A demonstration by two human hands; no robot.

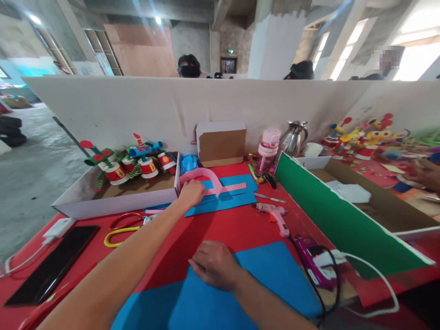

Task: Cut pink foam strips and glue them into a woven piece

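My left hand (192, 193) reaches forward with its fingers closed on a pink paper strip (208, 173), which bends in an arch to the right. A flat pink strip lies beside it on a blue paper piece (240, 196). The fingertips are partly hidden by the hand itself. My right hand (216, 263) rests nearer to me, loosely curled with nothing visible in it, at the edge of a large blue sheet (271, 270). A pink glue gun (274, 214) lies on the red table to the right of both hands.
At left stands a white box (117, 207) with several cup figures; yellow-handled scissors (118, 236) and a black phone (55, 263) lie before it. A green-sided box (337, 215), purple power strip (316, 261) and cables are right. A cardboard box (222, 146) stands behind.
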